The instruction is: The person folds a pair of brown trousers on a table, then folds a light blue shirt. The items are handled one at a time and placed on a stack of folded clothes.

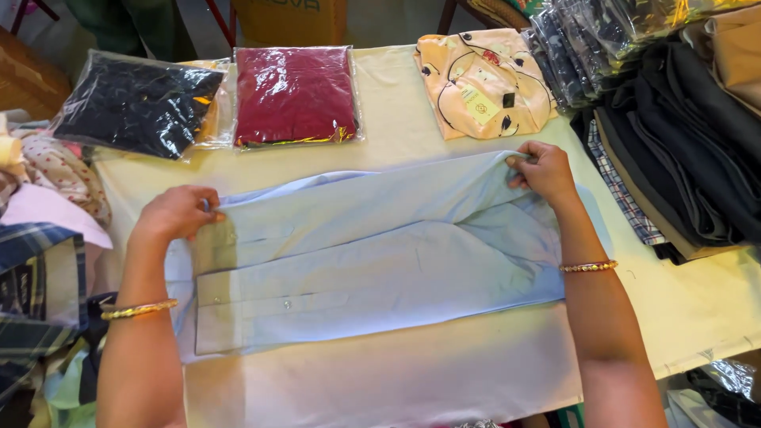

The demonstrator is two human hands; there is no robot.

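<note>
Now both hands, left hand point(176, 212) and right hand point(545, 170), pinch the light-blue shirt point(372, 254).

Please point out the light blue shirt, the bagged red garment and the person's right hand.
light blue shirt point(372, 261), head view, on its folded front.
bagged red garment point(295, 93), head view, middle of the bag.
right hand point(545, 171), head view, back of the hand.

A flat clear plastic package of black cloth point(136, 103) lies at ten o'clock. A clear packet of dark red cloth point(295, 95) sits at eleven; a stack of clear-bagged dark garments point(587, 40) at one, beside a yellow square tag point(479, 104).
</note>
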